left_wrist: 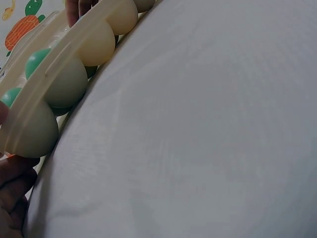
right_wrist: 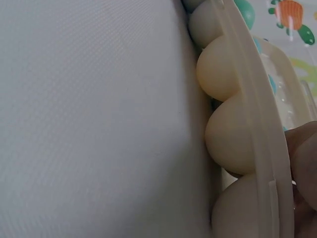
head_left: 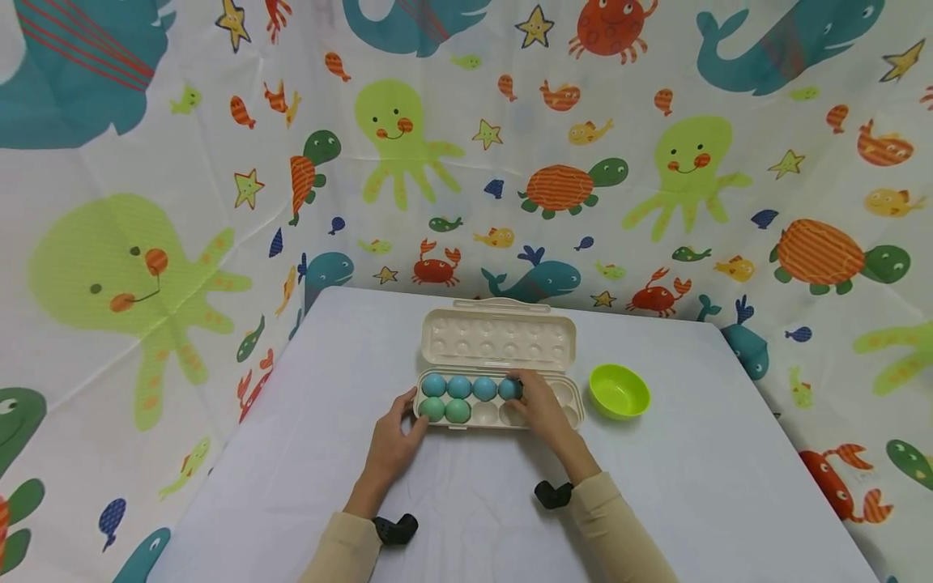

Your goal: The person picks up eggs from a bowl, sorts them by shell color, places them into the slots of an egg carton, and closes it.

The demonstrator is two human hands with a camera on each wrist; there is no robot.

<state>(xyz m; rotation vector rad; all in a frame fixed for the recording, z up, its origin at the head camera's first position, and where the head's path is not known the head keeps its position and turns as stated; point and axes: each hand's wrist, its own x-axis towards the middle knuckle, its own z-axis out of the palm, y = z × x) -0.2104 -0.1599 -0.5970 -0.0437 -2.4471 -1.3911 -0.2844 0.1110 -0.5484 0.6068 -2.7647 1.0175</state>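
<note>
A cream egg carton [head_left: 484, 415] lies with its lid [head_left: 499, 338] folded back. Several blue eggs [head_left: 459, 387] fill the left part of its back row, and two green eggs [head_left: 457, 411] sit at the left of the front row. My left hand [head_left: 394, 444] grips the carton's left end, thumb near the front corner. With its fingertips over the back row, my right hand [head_left: 545, 411] pinches the rightmost blue egg [head_left: 508, 389], partly covered by the fingers. In the right wrist view the carton's wall [right_wrist: 267, 134] hides most of that hand.
A lime green bowl [head_left: 619, 393] stands just right of the carton. White cloth covers the table [head_left: 466, 502]. Behind and at the sides hangs a curtain [head_left: 466, 162] printed with sea animals.
</note>
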